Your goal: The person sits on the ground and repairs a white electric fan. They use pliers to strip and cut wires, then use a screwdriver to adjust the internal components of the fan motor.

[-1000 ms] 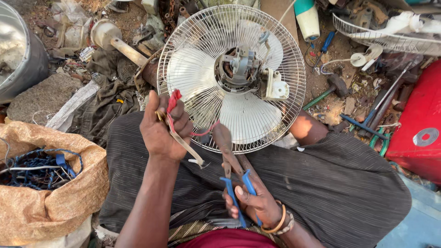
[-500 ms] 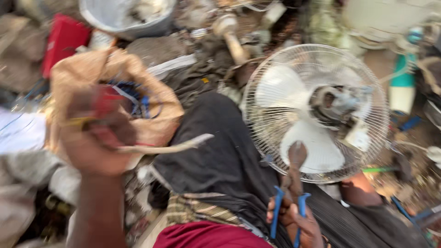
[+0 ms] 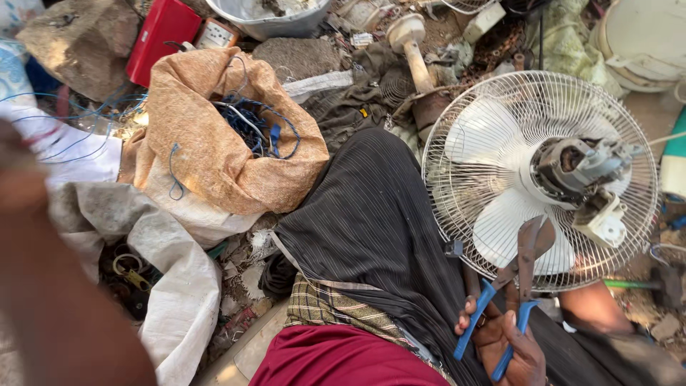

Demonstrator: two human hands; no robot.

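Two hands appear: the right hand (image 3: 511, 347) is closed around the blue handles of the pliers (image 3: 514, 286), whose jaws point up against the fan (image 3: 539, 179) just above it. Left hand (image 3: 18, 186), blurred at the left edge, grip indiscernible, near the sack (image 3: 214, 150).

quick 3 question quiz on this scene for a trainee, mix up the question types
1. True or false: the right hand holds blue-handled pliers.
2. What fills the open tan sack? A) blue wire B) fan blades C) stones
3. Fill in: the pliers' tip lies over the white fan's wire ____.

Key: 1 true, with the handles in its grip. 2 A, a tangle of blue wire shows in the sack's mouth. 3 guard, the round cage around the blades and the exposed motor. The left arm is only a near blur at the frame's edge; its hand cannot be seen.
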